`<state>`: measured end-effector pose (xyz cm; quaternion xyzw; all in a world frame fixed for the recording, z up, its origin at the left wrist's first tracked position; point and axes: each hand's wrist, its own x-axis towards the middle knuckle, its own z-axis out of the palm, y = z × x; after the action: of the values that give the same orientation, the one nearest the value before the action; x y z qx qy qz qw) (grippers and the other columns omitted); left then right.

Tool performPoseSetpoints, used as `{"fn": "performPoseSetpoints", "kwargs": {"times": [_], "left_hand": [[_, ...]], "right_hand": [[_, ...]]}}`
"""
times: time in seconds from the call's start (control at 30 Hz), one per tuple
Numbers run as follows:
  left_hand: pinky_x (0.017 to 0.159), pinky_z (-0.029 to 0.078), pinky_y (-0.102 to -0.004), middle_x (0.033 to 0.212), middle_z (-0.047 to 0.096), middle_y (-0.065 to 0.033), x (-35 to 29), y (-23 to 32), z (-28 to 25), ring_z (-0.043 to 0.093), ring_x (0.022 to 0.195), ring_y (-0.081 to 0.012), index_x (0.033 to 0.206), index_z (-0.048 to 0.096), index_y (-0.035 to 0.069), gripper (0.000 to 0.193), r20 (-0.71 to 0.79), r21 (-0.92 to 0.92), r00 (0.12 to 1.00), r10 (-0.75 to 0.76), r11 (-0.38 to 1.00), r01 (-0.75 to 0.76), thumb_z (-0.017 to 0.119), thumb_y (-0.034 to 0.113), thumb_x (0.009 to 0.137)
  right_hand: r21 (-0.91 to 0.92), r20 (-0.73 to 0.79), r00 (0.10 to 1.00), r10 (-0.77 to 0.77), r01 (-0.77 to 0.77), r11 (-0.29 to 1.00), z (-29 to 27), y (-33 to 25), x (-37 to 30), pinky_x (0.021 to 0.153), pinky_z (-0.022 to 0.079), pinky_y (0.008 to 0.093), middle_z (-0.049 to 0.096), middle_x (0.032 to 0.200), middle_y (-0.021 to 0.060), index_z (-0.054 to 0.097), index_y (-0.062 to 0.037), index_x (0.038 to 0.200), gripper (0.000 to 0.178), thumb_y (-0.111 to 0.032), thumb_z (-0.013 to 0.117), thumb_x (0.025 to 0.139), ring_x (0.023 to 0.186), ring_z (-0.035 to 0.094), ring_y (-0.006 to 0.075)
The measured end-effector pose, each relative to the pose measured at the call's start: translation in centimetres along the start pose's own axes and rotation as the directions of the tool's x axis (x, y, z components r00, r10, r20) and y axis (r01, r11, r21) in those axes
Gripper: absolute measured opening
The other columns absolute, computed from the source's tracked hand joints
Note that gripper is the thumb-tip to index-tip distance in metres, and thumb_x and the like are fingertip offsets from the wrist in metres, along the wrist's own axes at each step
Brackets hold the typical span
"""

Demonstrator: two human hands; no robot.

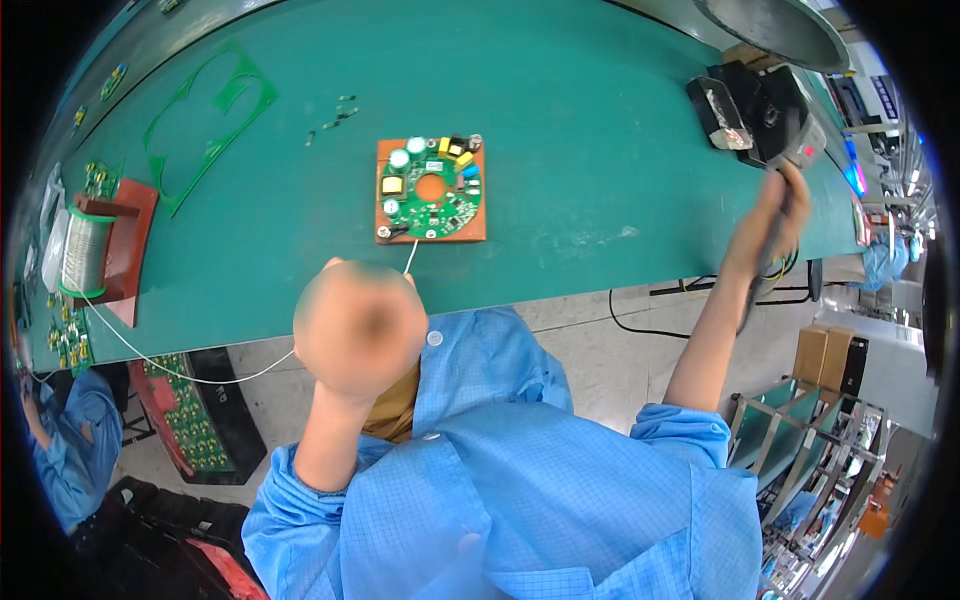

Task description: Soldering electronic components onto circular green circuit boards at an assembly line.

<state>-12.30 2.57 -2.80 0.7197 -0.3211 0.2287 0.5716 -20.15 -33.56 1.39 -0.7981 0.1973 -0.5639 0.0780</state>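
Observation:
My left hand (360, 325) is closed around a thin pale solder wire (230, 381) at the bench's front edge; a blur covers much of it. The wire runs from a spool (88, 250) on a reddish-brown stand (137, 235), and its free end points up at a round green circuit board (455, 212). That board, with capacitors and yellow parts around a centre hole, lies on a square orange-brown block (384, 150). Off to the right, my right hand (790, 205), smeared by motion, grips a dark soldering iron (770, 245) beside a black holder (765, 115).
A cut-out green board frame (178, 120) and several small dark parts (340, 120) lie on the green bench (580, 120). Small assembled boards (68, 340) sit by the spool. Below left stands a bin of boards (195, 420). Another person's blue sleeve (75, 455) shows at far left.

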Motion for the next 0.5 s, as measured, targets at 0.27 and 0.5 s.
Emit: {"fn": "performPoseSetpoints", "kwargs": {"times": [0.27, 0.5], "left_hand": [[0.040, 0.030, -0.0258, 0.057, 0.048, -0.0030, 0.4, 0.4, 0.5, 0.040, 0.044, -0.0132, 0.069, 0.056, 0.003, 0.017, -0.042, -0.014, 0.999, -0.029, 0.999, 0.029, 0.069, -0.007, 0.064], [0.040, 0.027, -0.0228, 0.058, 0.051, -0.0021, 0.2, 0.0, 0.3, 0.038, 0.044, -0.0092, 0.072, 0.054, 0.002, 0.017, -0.025, -0.020, 0.999, 0.043, 0.999, -0.043, 0.067, -0.008, 0.067]], "right_hand": [[0.813, 0.370, 0.925, 0.089, -0.368, 0.450, -0.3, -5.9, -0.9, 0.056, 0.033, 0.0200, 0.057, 0.074, 0.0041, 0.062, 0.0045, 0.084, 0.021, -0.015, 0.056, 0.088, 0.059, 0.043, 0.0068], [0.816, 0.545, 0.805, -0.236, -0.444, 0.369, 2.2, -13.5, -5.0, 0.047, 0.021, 0.0212, 0.041, 0.061, -0.0004, 0.056, 0.0009, 0.076, 0.033, -0.028, 0.049, 0.091, 0.056, 0.028, 0.0068]]}}
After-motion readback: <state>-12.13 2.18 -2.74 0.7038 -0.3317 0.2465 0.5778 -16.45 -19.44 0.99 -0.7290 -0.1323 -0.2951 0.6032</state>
